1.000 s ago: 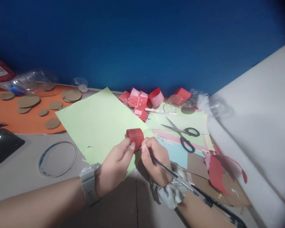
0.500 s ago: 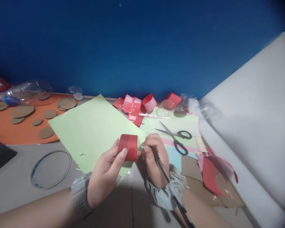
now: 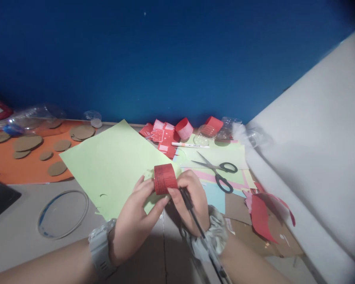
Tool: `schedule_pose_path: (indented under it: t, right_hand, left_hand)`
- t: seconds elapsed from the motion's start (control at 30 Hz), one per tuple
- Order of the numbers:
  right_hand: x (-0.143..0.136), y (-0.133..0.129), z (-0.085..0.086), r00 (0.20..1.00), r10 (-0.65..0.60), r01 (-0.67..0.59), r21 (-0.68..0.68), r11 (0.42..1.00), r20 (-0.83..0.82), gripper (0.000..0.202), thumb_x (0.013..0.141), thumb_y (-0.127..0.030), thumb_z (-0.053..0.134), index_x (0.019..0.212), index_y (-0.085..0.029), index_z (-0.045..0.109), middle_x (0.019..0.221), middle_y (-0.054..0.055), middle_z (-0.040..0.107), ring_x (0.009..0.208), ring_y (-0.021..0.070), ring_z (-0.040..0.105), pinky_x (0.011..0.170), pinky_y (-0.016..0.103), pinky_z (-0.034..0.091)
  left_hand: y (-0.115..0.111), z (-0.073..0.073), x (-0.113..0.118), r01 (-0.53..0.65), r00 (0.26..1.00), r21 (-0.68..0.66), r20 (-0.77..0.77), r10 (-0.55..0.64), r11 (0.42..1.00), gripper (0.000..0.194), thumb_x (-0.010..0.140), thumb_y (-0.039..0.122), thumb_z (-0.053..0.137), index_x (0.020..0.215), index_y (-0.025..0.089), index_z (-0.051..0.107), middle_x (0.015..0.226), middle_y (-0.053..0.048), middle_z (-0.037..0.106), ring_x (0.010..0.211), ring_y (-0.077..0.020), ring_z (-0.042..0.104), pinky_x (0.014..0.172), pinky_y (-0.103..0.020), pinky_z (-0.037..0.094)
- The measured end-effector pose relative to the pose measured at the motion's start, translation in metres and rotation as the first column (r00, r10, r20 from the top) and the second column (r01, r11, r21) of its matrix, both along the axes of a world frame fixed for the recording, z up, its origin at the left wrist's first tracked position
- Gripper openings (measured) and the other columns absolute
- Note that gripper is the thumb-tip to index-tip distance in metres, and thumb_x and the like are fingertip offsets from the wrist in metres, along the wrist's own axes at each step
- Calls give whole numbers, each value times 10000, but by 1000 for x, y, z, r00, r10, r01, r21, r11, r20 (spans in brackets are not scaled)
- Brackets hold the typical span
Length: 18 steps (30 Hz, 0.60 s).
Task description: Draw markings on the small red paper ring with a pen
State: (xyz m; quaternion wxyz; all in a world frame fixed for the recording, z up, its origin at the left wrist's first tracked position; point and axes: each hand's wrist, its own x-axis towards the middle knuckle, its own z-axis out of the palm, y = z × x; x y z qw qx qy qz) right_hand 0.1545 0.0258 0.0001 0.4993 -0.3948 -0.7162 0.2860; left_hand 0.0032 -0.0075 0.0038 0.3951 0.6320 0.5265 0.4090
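Both my hands meet at a short red paper ring (image 3: 165, 179) with dark lines across its side. My left hand (image 3: 136, 215), wearing a grey watch, is closed around the ring's left side, thumb below it. My right hand (image 3: 192, 201), with a grey scrunchie at the wrist, pinches the ring's right edge between thumb and fingers. A long dark pen-like stick (image 3: 198, 223) lies in that same hand and slants down over the wrist; its tip is hidden. Beneath the hands is a large light green paper sheet (image 3: 109, 161).
Black-handled scissors (image 3: 221, 169) lie spread on coloured papers at right, near a white marker (image 3: 191, 145). Red paper rings (image 3: 184, 128) stand by the blue wall. Cardboard discs (image 3: 28, 142) rest on orange paper at left. A clear hoop (image 3: 63, 214) and red scraps (image 3: 262, 217) lie nearer.
The red ring has tilted and shifted slightly right and up. My right thumb and fingers have come onto its edge, and my left thumb has slid from its face to below it.
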Motion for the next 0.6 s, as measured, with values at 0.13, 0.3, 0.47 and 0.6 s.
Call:
schedule_pose_path:
  t: [0.13, 0.3, 0.47, 0.6]
  right_hand:
    - [-2, -1, -2, 998, 36, -38, 28, 999, 44, 119, 901, -188, 617, 801, -227, 565, 823, 0, 526, 743, 154, 535, 649, 291, 434]
    - [-4, 2, -3, 995, 65, -63, -38, 997, 75, 87, 925, -232, 601, 840, -232, 581, 846, 11, 544, 761, 162, 550, 676, 298, 457]
    - [-2, 2, -4, 999, -14, 16, -46, 999, 49, 101, 959, -277, 522, 887, -227, 571, 840, 19, 547, 785, 179, 543, 701, 318, 458]
    - [1, 2, -7, 998, -47, 46, -37, 998, -28, 130, 988, -283, 450, 978, -232, 568, 881, 26, 536, 805, 182, 536, 708, 328, 450]
  left_hand:
    - [-2, 4, -2, -107, 964, -101, 233, 128, 989, 283, 973, 348, 501, 1186, 208, 625, 1238, -75, 683, 1160, -214, 613, 1004, -312, 457]
    - [4, 1, -3, -223, 928, -158, 268, 259, 962, 238, 966, 372, 520, 1013, 188, 663, 1037, -50, 734, 968, -178, 668, 884, -265, 497]
    - [4, -4, -2, -197, 956, -77, 205, 209, 977, 182, 948, 326, 553, 972, 194, 677, 1038, -52, 730, 981, -184, 657, 898, -276, 492]
    - [1, -5, -2, -114, 984, 72, 142, 103, 991, 134, 931, 265, 574, 899, 205, 690, 1037, -63, 729, 1064, -216, 632, 977, -321, 460]
